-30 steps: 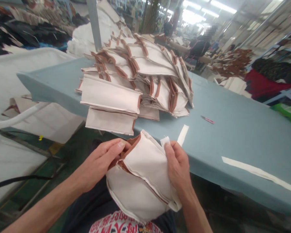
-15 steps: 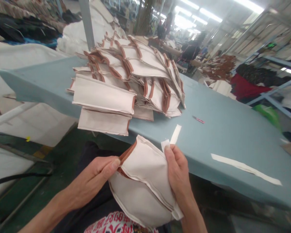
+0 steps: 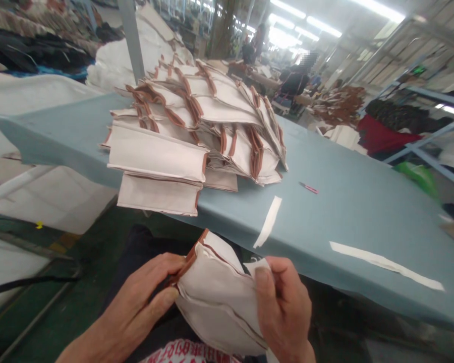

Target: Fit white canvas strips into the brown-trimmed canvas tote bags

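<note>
With left grip and right grip both closed on one cream pouch, holding it beside tabletop with two white strips and one pink tool atop.

A layered cream fabric piece, brown-edged at its left end, is held at a slant, its panels bowed and slightly parted; a white strip is pinched near its upper right corner.
</note>
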Available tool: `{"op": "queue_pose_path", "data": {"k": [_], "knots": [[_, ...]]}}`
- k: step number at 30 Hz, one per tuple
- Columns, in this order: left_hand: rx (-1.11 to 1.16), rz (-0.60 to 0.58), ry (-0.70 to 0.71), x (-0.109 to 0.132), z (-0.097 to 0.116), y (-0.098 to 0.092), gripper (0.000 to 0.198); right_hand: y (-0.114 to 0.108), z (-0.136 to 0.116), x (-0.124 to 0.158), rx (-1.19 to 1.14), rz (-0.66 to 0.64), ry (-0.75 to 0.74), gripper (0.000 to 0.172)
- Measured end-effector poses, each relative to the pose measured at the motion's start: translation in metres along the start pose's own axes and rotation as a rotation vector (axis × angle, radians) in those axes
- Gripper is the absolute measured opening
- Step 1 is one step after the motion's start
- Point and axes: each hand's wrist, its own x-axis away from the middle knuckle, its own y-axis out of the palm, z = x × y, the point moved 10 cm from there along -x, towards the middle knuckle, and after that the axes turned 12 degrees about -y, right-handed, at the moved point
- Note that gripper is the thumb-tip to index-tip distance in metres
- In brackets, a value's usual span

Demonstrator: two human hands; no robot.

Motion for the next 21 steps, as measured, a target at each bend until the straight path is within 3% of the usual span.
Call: {"op": "queue_pose_path", "data": {"k": [3,7,13,21], "knots": [[0.083,-0.108,-0.073,-0.015,0.011,0.002,0.034,-0.001,-0.019,-0.003,0.055,-0.001,-0.196,0.022],[0.179,-0.166,-0.240,-0.033,0.012,0.008,0.035,0.008,-0.036,-0.005,-0.024,-0.042,-0.376,0.022],[0.134,-0.213,-0.325,-0.033,0.001,0.028,0.033,0.016,-0.025,0.008,-0.049,-0.037,-0.365,0.023],[0.204,-0.109,-0.424,-0.029,-0.009,0.038,0.039,0.024,-0.009,0.019,-0.045,-0.011,-0.281,0.024]]}}
